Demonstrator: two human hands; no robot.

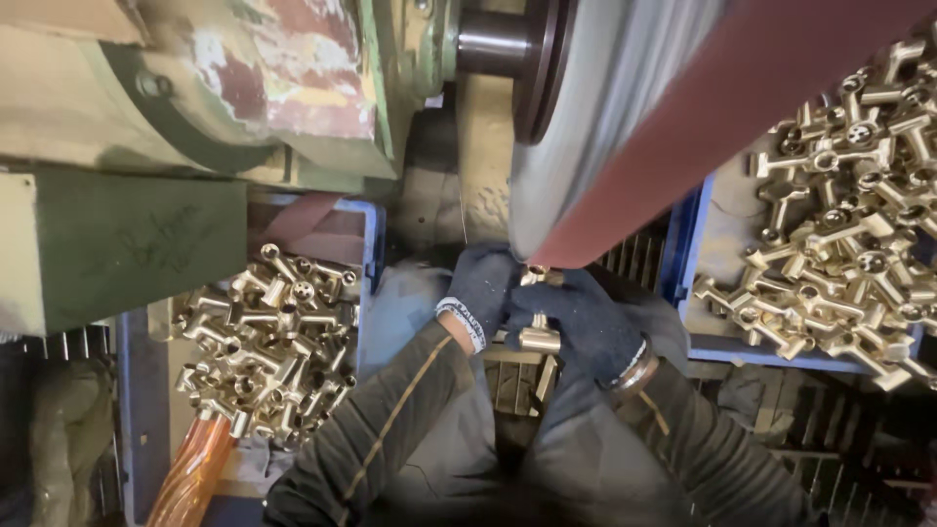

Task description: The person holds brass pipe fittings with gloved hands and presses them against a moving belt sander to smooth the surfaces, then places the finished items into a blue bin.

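At the far left stands a big old green metal machine with chipped paint. Just below it sits a blue plastic bin heaped with shiny gold-coloured metal pipe fittings. They fill the bin from its top edge down to its lower edge, where a twisted orange handle sticks up.

In the middle, the left hand, in a dark knit glove, and the right hand, in the same kind of glove, come together. Both sets of fingers are clamped on one small brass cross-shaped fitting. It lies between the two hands, with its top end poking out past the fingertips and touching the reddish-brown sanding belt that runs over a grey spinning wheel.

At the right, a second blue plastic tray holds a spread of duller brass fittings, thickest toward its far right edge.

It looks like the work is partway through: both bins hold many pieces, and only this one is at the belt.
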